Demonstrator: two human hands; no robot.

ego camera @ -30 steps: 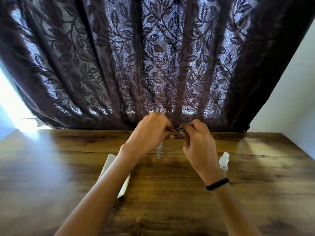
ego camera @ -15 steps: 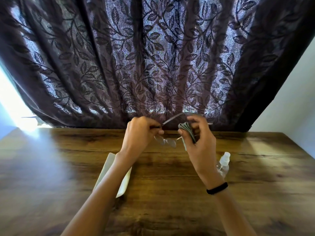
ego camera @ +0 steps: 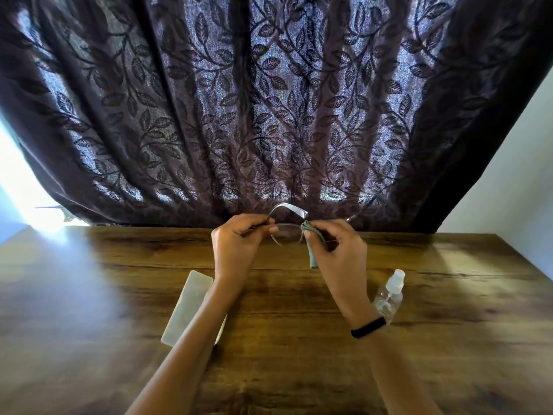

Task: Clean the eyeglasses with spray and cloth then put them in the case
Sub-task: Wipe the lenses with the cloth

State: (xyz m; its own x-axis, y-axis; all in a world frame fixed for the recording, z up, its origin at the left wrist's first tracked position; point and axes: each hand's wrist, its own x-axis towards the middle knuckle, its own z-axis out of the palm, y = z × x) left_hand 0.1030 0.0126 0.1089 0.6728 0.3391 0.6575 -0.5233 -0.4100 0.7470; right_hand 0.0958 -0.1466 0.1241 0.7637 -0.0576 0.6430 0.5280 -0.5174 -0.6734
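I hold thin-framed eyeglasses above the far middle of the wooden table, their temples opened towards the curtain. My left hand pinches the frame at its left end. My right hand pinches a grey-green cloth against the right side of the left lens, and the cloth's tail hangs down. A pale flat case lies on the table under my left forearm, partly hidden. A clear spray bottle with a white cap stands to the right of my right wrist.
A dark leaf-patterned curtain hangs along the table's far edge. A white wall rises at the right. Bright light falls on the table's left part. A black band circles my right wrist.
The glasses went from folded between both hands to held open and level, temples away from me. The cloth now presses on the lens. Both hands have risen slightly.
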